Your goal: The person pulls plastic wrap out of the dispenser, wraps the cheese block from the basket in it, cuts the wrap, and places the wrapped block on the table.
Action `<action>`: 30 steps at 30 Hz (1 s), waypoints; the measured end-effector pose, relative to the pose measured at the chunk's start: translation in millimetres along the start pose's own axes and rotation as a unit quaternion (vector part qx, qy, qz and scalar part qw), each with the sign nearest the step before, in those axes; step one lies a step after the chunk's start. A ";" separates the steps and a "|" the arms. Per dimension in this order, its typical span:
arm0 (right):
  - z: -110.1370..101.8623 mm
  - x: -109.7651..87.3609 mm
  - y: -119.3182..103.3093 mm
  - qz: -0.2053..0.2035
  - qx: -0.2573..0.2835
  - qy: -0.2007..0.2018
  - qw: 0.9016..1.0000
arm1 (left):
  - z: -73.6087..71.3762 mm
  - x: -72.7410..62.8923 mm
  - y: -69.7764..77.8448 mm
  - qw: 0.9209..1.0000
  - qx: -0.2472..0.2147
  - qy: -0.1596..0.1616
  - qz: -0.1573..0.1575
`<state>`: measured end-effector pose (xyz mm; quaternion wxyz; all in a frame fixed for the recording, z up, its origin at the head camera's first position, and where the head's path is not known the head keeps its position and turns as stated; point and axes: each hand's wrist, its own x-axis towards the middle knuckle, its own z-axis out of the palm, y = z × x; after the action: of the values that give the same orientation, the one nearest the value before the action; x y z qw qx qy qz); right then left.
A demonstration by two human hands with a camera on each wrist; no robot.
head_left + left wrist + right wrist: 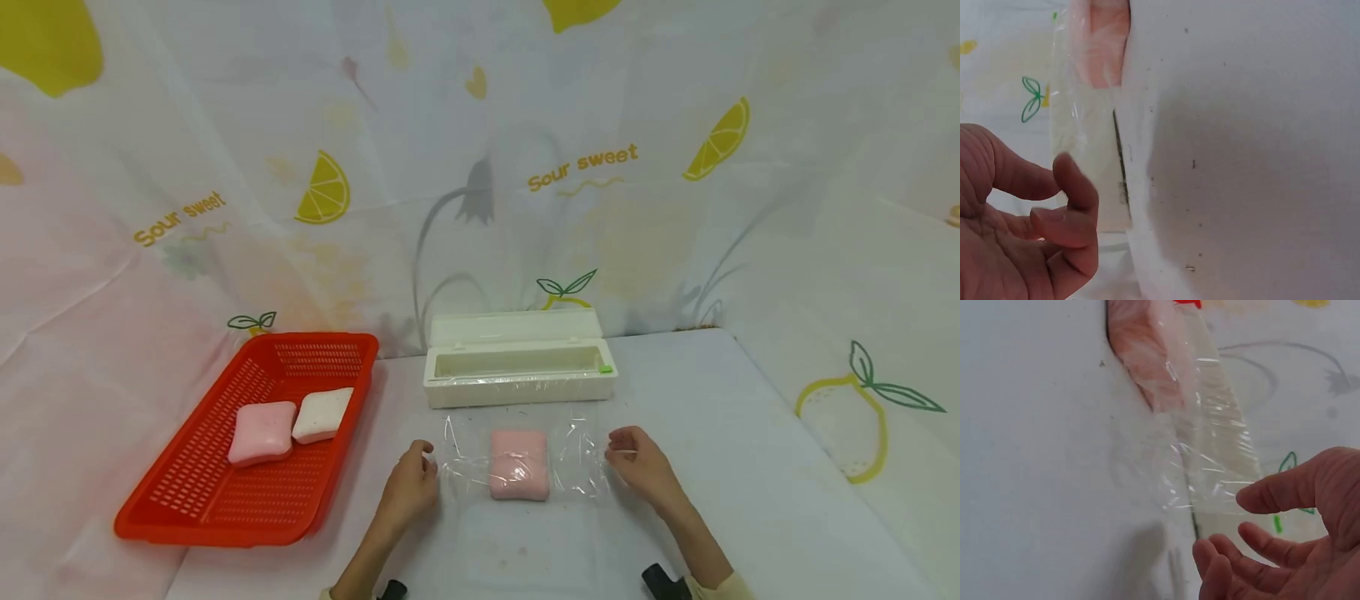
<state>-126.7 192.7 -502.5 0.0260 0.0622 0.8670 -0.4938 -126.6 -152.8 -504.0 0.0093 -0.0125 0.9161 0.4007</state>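
Observation:
A pink bar of soap (pixel 519 465) lies on the white table under a sheet of clear plastic film (pixel 577 458) that spreads out on both sides of it. My left hand (pixel 408 485) is just off the film's left edge, fingers loosely bent. In the left wrist view its thumb and fingertips (pixel 1067 167) come close together, with nothing visible between them. Beyond the film's right edge is my right hand (pixel 647 468). The right wrist view shows its thumb apart from the fingers, close to the film's edge; whether they touch I cannot tell.
Behind the soap stands a long white film dispenser box (pixel 521 392), lid raised, with a small green piece at its right end. A red plastic basket (pixel 232 533) on the left holds a pink soap (pixel 261 432) and a white soap (pixel 321 415). A lemon-print cloth hangs behind.

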 end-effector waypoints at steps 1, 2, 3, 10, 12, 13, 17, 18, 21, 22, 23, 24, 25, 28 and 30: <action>-3.5 -2.5 -2.7 -0.009 -0.021 0.015 1.000 | -1.7 -2.6 4.4 1.000 0.022 0.020 0.006; -6.3 -4.8 -5.5 -0.017 -0.038 0.028 0.999 | -2.9 -5.1 9.0 0.998 0.039 0.039 0.012; -8.3 -7.2 -9.1 -0.026 -0.053 0.038 0.998 | -3.7 -7.8 13.7 0.997 0.048 0.055 0.019; 3.1 -20.6 -33.6 -0.094 -0.055 -0.022 0.994 | 5.3 -22.4 39.2 0.988 0.037 0.034 0.147; 11.8 -21.5 -35.2 -0.111 -0.045 -0.061 0.991 | 10.7 -23.9 41.8 0.984 0.045 0.007 0.170; 16.0 -21.7 -35.0 -0.119 -0.045 -0.080 0.989 | 14.0 -24.3 41.8 0.984 0.051 -0.007 0.173; 31.1 -21.2 -30.3 -0.152 -0.066 -0.131 0.977 | 26.6 -24.0 38.8 0.982 0.083 -0.053 0.163; 34.2 -21.2 -28.9 -0.157 -0.073 -0.135 0.976 | 29.6 -23.7 37.7 0.981 0.088 -0.060 0.161; 42.4 -21.2 -25.6 -0.171 -0.086 -0.137 0.972 | 37.3 -22.4 34.2 0.981 0.088 -0.076 0.156; 44.6 -21.2 -24.9 -0.175 -0.086 -0.136 0.971 | 39.3 -22.0 33.4 0.981 0.087 -0.079 0.155; 46.6 -21.2 -24.5 -0.179 -0.087 -0.135 0.971 | 40.6 -21.6 33.1 0.981 0.085 -0.080 0.155; 48.4 -21.2 -24.0 -0.183 -0.089 -0.134 0.970 | 41.8 -21.1 32.6 0.981 0.086 -0.081 0.155; 50.1 -21.0 -23.7 -0.185 -0.093 -0.131 0.969 | 42.6 -20.5 32.4 0.981 0.085 -0.082 0.155; 55.3 -19.5 -23.0 -0.195 -0.114 -0.120 0.967 | 43.1 -18.4 32.4 0.980 0.093 -0.081 0.157; 59.1 -18.0 -22.6 -0.198 -0.132 -0.112 0.965 | 43.4 -16.3 31.6 0.979 0.103 -0.079 0.160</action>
<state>-112.9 129.0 -511.5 0.0330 -0.1704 0.9109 -0.3744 -111.0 -99.2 -509.8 0.0187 0.1668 0.9389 0.3005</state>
